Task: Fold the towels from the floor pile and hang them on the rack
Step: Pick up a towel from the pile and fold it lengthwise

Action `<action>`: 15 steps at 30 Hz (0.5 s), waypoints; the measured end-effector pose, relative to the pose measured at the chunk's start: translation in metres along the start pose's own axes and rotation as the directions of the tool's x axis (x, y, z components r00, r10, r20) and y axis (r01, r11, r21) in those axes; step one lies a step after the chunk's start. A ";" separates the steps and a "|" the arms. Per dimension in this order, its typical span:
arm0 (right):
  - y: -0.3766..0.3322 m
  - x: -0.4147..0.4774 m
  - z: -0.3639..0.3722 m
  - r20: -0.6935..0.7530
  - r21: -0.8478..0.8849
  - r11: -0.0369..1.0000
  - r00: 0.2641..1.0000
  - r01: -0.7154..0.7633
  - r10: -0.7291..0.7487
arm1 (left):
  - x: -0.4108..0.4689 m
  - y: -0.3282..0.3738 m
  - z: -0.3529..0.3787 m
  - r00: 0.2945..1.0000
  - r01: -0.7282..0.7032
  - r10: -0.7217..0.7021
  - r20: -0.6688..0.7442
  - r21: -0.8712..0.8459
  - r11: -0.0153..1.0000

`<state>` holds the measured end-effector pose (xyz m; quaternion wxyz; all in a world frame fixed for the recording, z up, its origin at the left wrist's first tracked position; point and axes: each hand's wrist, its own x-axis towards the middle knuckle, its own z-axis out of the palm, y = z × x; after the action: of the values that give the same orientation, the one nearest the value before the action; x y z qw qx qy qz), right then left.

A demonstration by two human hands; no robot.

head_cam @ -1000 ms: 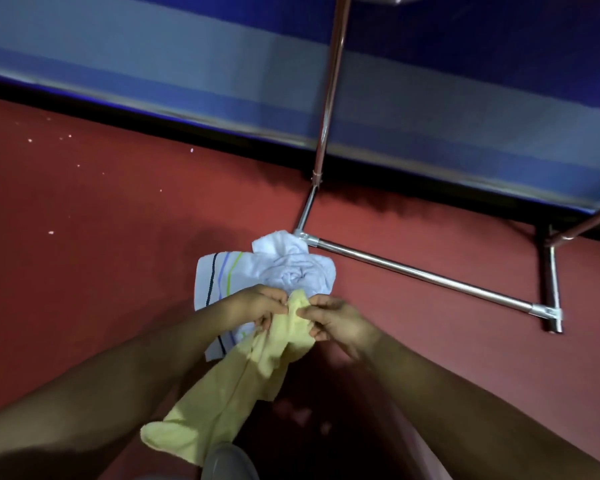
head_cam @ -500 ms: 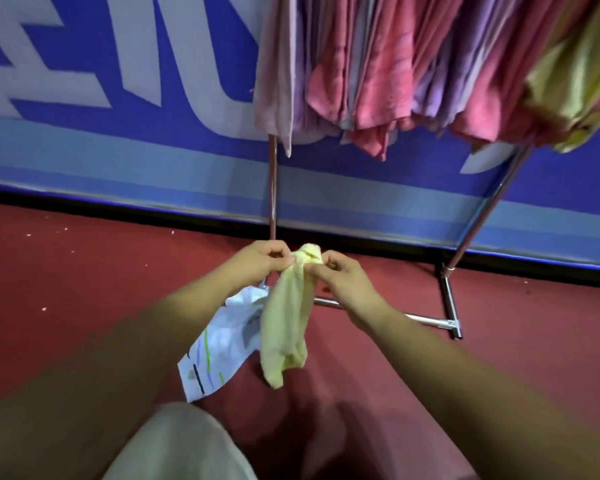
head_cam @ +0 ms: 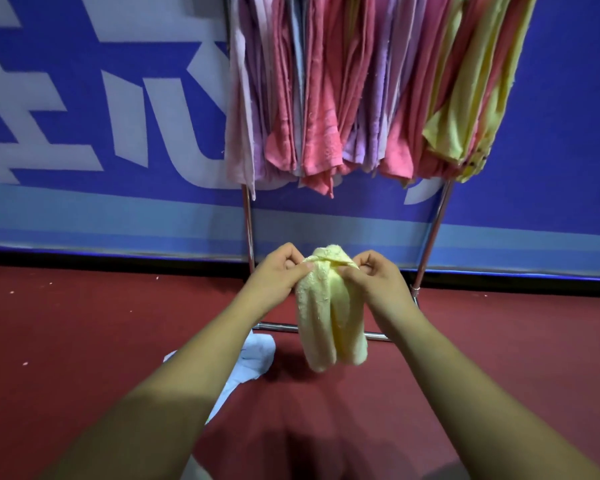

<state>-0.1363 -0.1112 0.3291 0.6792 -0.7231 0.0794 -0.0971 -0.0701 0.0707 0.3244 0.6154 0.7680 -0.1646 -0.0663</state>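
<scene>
A pale yellow towel [head_cam: 329, 317] hangs bunched in front of me, pinched at its top edge by both hands. My left hand [head_cam: 278, 275] grips the top left part and my right hand [head_cam: 374, 278] grips the top right part, close together. Behind them stands the metal rack [head_cam: 248, 223], with several pink, purple and yellow towels [head_cam: 326, 91] draped over it. On the red floor lies a white towel [head_cam: 253, 358], partly hidden by my left forearm.
A blue banner with large white lettering [head_cam: 101, 116] runs along the wall behind the rack. The rack's right leg [head_cam: 430, 237] and its floor bar [head_cam: 278, 328] sit just beyond my hands. Red floor [head_cam: 66, 323] spreads to both sides.
My view has risen from the floor to the rack. Both hands have lifted the yellow towel off the floor pile, and it now hangs shorter and more gathered.
</scene>
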 end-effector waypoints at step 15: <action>-0.011 -0.005 -0.015 0.337 0.291 0.946 0.941 -0.142 0.037 | -0.016 0.011 -0.021 0.893 -0.043 -0.097 0.439 0.299 0.953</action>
<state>-0.1454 -0.1240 0.3406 0.7921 -0.6085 -0.0176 0.0443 -0.0806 0.0935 0.3384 0.4354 0.8188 -0.2993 -0.2244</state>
